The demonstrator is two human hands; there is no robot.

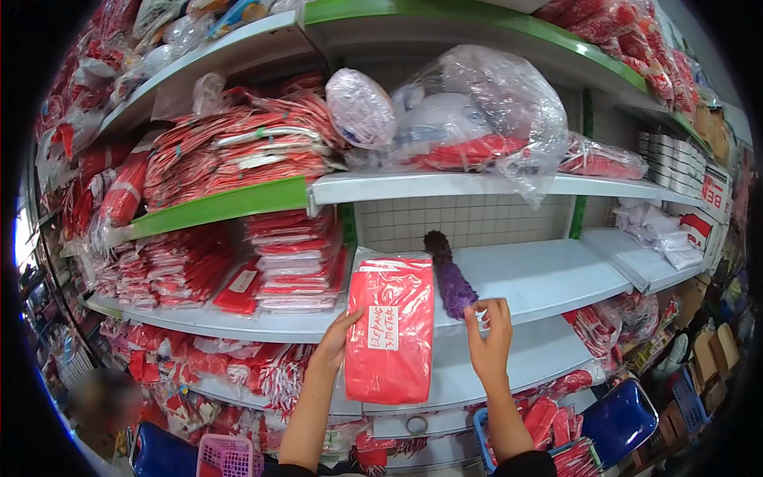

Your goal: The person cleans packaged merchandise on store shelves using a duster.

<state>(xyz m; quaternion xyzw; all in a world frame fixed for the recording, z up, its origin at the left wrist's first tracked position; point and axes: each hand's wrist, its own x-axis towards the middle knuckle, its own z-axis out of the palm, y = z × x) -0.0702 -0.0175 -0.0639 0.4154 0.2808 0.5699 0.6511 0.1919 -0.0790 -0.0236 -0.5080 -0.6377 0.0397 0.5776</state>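
Note:
My left hand (338, 340) grips a flat red cloth packet (389, 374) in clear plastic by its left edge. The packet is held upright in front of the shelves, and its white label (383, 328) reads "LISPANG 3 METER" in handwriting. A fluffy purple duster (455, 285) with a dark brown tip slants over the middle shelf, tip pointing back. At its near end, my right hand (490, 332) has thumb and forefinger pinched together on the duster, the other fingers curled loosely.
Stacked red packets (292, 266) fill the shelf (532, 274) to the left. Above, a large clear plastic bag (493, 119) overhangs the upper shelf edge (477, 185). Below are a blue basket (482, 436), a pink basket (230, 455) and a blue chair back (620, 423). A person (103, 409) is at lower left.

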